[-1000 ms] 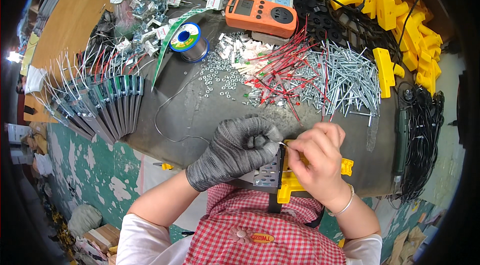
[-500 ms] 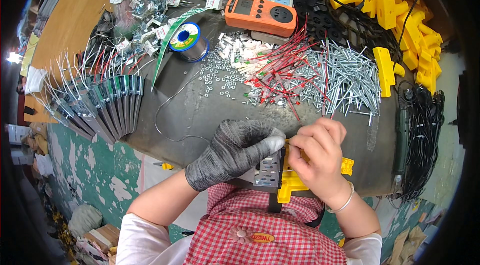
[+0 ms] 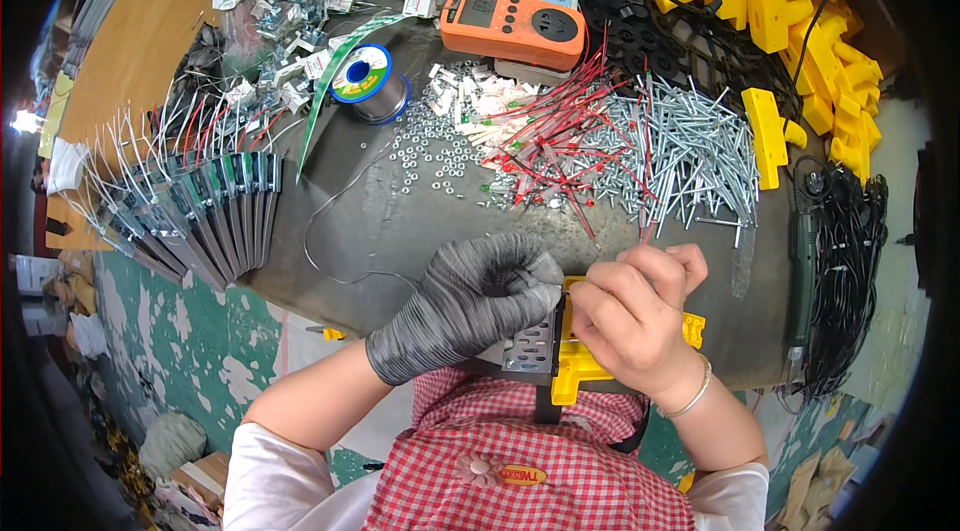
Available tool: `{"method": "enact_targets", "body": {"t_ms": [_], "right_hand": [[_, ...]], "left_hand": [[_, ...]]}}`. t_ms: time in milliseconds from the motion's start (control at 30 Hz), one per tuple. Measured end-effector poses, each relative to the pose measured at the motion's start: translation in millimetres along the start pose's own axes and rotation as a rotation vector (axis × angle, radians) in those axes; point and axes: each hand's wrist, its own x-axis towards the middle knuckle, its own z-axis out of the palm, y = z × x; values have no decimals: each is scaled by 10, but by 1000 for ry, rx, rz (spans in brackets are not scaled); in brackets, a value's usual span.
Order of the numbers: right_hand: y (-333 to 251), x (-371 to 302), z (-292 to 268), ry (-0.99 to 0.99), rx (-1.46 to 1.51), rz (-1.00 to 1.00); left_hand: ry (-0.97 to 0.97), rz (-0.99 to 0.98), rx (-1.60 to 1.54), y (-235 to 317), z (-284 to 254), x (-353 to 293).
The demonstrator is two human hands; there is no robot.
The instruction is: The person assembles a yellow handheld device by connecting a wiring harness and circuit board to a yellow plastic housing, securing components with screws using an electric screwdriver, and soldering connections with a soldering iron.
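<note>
Slotted grey plate beside yellow housing, both hands bent over

A yellow plastic housing (image 3: 568,377) is lying at the near edge of the table (image 3: 445,216), close to the checked apron (image 3: 500,451). Its surface is showing bright and smooth; the near end is looking squared, and more yellow is showing past the right hand. A grey metal plate (image 3: 530,351) is lying just left of it: flat, pierced with oblong slots, a dark strip running along the side nearest the housing.

Left hand (image 3: 465,306), in a grey streaked knit glove, is covering the plate's far part. Its fingers are closing in a curl, thumb against forefinger. Right hand (image 3: 640,316), bare, is hiding the housing's middle; its fingers are folding inward, closed toward the thumb. Whether either hand is gripping something thin cannot be told from here.

Beyond, loose silvery screws (image 3: 695,146) are lying heaped beside red wires (image 3: 565,136); small nuts (image 3: 430,151) are scattering across the surface near a blue-rimmed wire spool (image 3: 375,91). An orange meter (image 3: 515,26) is sitting farther back.
</note>
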Motion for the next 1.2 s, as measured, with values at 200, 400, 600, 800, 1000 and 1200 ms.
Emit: {"method": "enact_targets", "body": {"t_ms": [200, 400, 600, 800, 1000, 1200], "right_hand": [[108, 12, 26, -52, 369, 178], [154, -2, 20, -49, 565, 370], [134, 30, 33, -110, 499, 243], [30, -29, 81, 33, 233, 70], [116, -31, 60, 1, 389, 224], [126, -32, 29, -45, 463, 242]], "left_hand": [[132, 757, 631, -155, 7, 30], [-18, 170, 126, 147, 38, -23], [139, 654, 709, -87, -69, 9], [156, 201, 446, -73, 52, -45], [334, 956, 747, -155, -144, 47], [146, 900, 938, -95, -15, -11]]}}
